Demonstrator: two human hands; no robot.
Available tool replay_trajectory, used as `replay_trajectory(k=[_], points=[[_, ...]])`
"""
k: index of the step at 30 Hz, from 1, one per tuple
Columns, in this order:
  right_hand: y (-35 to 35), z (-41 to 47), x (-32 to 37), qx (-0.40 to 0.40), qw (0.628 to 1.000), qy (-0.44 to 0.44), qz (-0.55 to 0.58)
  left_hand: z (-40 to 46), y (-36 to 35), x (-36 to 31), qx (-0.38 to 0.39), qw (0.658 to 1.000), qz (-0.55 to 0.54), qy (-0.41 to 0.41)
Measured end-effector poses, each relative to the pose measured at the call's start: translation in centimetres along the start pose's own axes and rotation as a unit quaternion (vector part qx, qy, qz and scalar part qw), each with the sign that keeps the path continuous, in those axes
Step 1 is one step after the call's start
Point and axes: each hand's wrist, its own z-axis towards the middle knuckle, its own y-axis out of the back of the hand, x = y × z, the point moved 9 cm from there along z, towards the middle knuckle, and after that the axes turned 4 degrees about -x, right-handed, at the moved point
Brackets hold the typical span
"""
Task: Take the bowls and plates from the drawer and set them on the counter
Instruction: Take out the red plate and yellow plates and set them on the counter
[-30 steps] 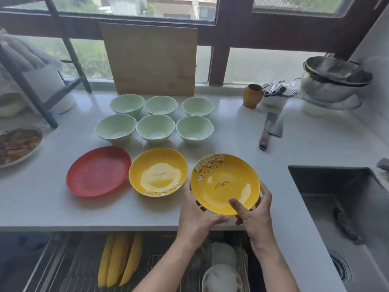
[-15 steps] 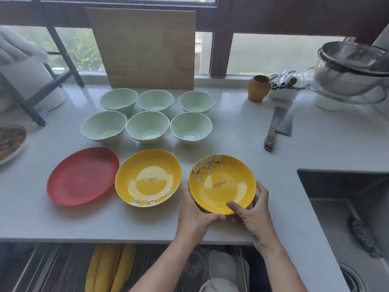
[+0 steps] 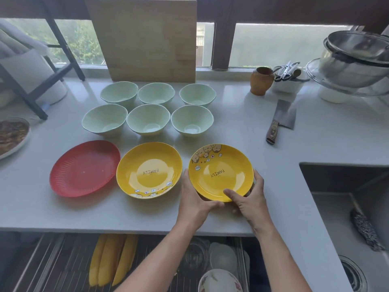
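Head view: left hand (image 3: 194, 200) and right hand (image 3: 249, 200) both gripping round glossy yellow plate with cartoon chicks (image 3: 221, 172) by near rim, low over white stone counter (image 3: 273, 165). Just left of left hand, second round yellow plate (image 3: 149, 170); below wrists, open wire-rack drawer (image 3: 69, 268).

Six pale green bowls (image 3: 147, 107); ribbed red plate (image 3: 84, 168); two yellow plates (image 3: 149, 169) lettered "FAMILY", with cartoon-figure borders.
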Motion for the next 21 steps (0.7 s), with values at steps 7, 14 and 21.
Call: replay_trajectory(k=[7, 14, 21], points=[[-0.4, -1.1, 0.2, -0.001, 1.0, -0.004, -0.01, -1.3, 1.1, -0.5, -0.011, 1.0, 0.009, 0.007], [0.6, -6.3, 1.2, -0.027, 1.0, 0.005, -0.003, -5.3, 3.1, 0.2, 0.02, 0.997, -0.003, 0.069], [-1.6, -18.6, 2.0, -0.037, 0.999, 0.022, -0.01, -14.5, 11.1, 3.1, 0.04, 0.997, -0.026, 0.068]])
